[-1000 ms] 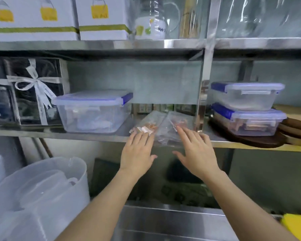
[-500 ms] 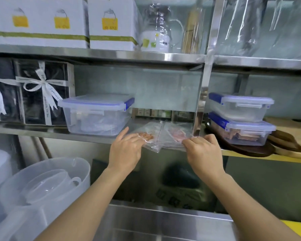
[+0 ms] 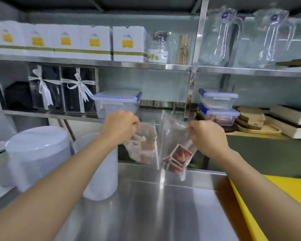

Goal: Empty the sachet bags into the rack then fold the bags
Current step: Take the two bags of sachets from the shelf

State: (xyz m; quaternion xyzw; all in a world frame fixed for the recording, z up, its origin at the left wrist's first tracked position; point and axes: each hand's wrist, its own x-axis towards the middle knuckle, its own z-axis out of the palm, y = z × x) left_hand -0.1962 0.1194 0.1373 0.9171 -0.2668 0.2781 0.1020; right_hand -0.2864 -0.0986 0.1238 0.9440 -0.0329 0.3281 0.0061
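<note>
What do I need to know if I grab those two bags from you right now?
Left hand: grips the top of the bag of pale sachets.
Right hand: grips the top of the bag of red sachets.
Both bags hang side by side above the steel counter, in front of the shelf.
Done: both bags are in hand.
Left: empty both into the rack, which I cannot pick out here, then fold the bags. Both hold sachets.
</note>
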